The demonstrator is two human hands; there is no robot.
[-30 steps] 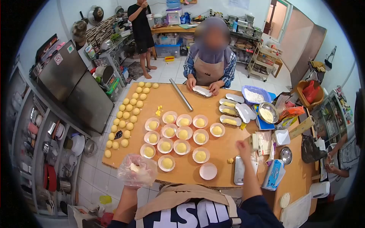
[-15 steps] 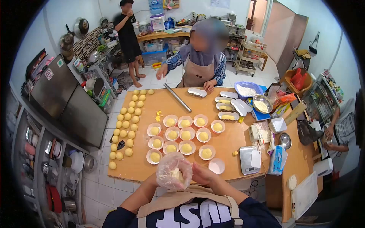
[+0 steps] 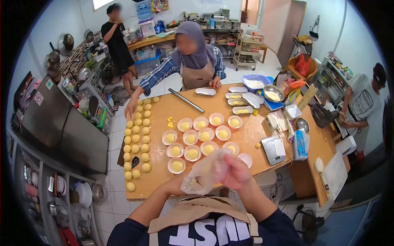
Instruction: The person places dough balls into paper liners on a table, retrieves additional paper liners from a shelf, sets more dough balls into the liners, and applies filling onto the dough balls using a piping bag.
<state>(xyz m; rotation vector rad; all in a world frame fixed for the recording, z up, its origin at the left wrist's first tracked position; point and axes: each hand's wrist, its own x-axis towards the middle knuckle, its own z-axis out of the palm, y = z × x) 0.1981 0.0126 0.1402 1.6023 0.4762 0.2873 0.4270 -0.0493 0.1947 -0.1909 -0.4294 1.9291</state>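
Note:
In front of my apron I hold a clear, crinkled plastic bag point(image 3: 202, 174) over the table's near edge. My left hand point(image 3: 179, 184) supports it from the left, its fingers mostly hidden by the plastic. At the bag's upper right, my right hand point(image 3: 238, 172) is closed on the plastic, slightly blurred. What the bag contains is hard to make out. Just beyond it stand several white paper cups with yellow dough balls, one of them a filled cup point(image 3: 192, 154). A paper cup point(image 3: 245, 159) beside my right hand is partly hidden.
Rows of dough balls point(image 3: 145, 147) line the table's left side, where a co-worker's hand point(image 3: 131, 107) reaches. A steel rolling pin point(image 3: 186, 101) lies at the back. Filled oval trays point(image 3: 242, 110), a scale point(image 3: 273, 150) and a tissue pack point(image 3: 301, 145) are on the right.
My right hand has risen and moved right, drawing the bag's upper edge with it. The co-worker across the table has reached toward the dough balls on the left. My view has shifted.

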